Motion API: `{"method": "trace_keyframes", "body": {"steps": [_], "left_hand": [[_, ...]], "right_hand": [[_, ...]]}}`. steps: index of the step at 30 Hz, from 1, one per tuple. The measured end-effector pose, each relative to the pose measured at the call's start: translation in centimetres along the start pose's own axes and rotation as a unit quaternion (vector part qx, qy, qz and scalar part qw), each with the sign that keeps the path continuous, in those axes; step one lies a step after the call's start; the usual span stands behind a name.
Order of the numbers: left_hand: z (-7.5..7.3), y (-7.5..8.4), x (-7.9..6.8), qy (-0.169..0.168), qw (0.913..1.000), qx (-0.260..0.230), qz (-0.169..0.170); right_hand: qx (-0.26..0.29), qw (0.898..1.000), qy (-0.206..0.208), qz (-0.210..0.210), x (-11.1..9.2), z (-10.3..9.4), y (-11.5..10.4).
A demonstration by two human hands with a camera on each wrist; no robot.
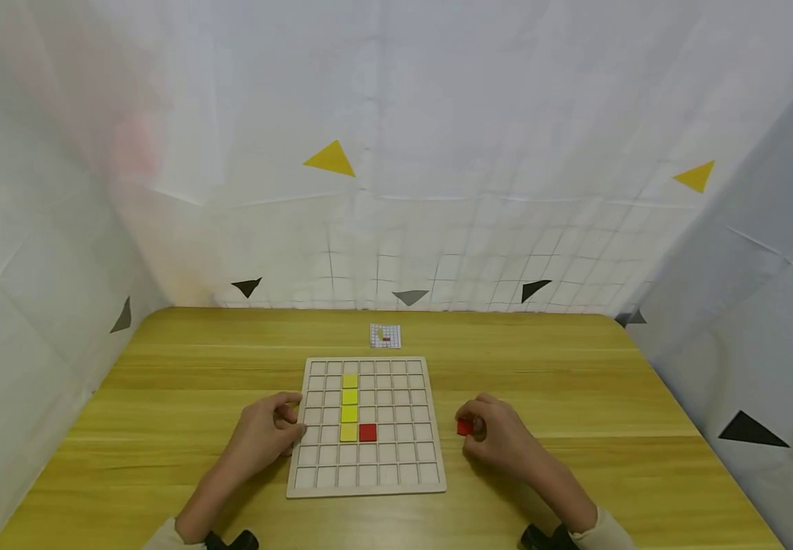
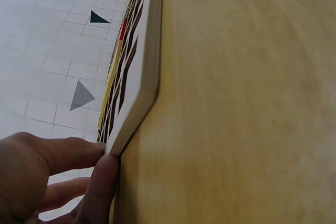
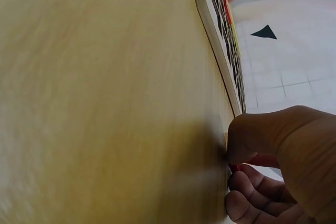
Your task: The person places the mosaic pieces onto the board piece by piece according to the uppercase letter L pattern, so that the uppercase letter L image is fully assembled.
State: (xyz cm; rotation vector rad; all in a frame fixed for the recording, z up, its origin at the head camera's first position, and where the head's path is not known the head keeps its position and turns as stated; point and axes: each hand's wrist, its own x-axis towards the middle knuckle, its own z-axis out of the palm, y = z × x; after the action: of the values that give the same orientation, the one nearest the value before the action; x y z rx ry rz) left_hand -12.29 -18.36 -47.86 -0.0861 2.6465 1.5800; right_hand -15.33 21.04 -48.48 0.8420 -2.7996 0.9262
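A pale wooden grid board (image 1: 402, 477) lies flat on the table. Four yellow squares, or rather several yellow tiles (image 1: 349, 413), form a column in its cells, with a red tile (image 1: 367, 432) right of the lowest one. My left hand (image 1: 262, 431) rests at the board's left edge, thumb and index fingertips touching it. To the right of the board, my right hand (image 1: 500, 435) pinches another red tile (image 1: 464, 427) between thumb and fingers, low over the table. In the right wrist view that tile is mostly hidden by the fingers.
Behind the board lies a small printed card (image 1: 386, 336) showing a grid with yellow and red marks. The wooden table (image 1: 231, 344) ends at a white cloth backdrop (image 1: 479, 153) with coloured triangles, which also hangs along both sides.
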Motion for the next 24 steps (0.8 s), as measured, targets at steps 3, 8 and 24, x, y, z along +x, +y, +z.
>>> {"method": "trace_keyframes", "body": {"steps": [3, 8, 24], "left_hand": [[-0.04, 0.06, -0.06, -0.001, 1.0000, -0.002, 0.001], [-0.06, 0.02, -0.09, 0.000, 1.0000, -0.004, 0.004], [-0.02, 0.01, -0.05, 0.003, 1.0000, 0.001, 0.005]], "right_hand": [[-0.003, 1.000, 0.003, 0.001, 0.02, 0.03, 0.03], [-0.003, 1.000, 0.006, -0.004, 0.07, 0.10, 0.13], [-0.007, 1.000, 0.015, -0.017, 0.21, -0.18, -0.70]]}}
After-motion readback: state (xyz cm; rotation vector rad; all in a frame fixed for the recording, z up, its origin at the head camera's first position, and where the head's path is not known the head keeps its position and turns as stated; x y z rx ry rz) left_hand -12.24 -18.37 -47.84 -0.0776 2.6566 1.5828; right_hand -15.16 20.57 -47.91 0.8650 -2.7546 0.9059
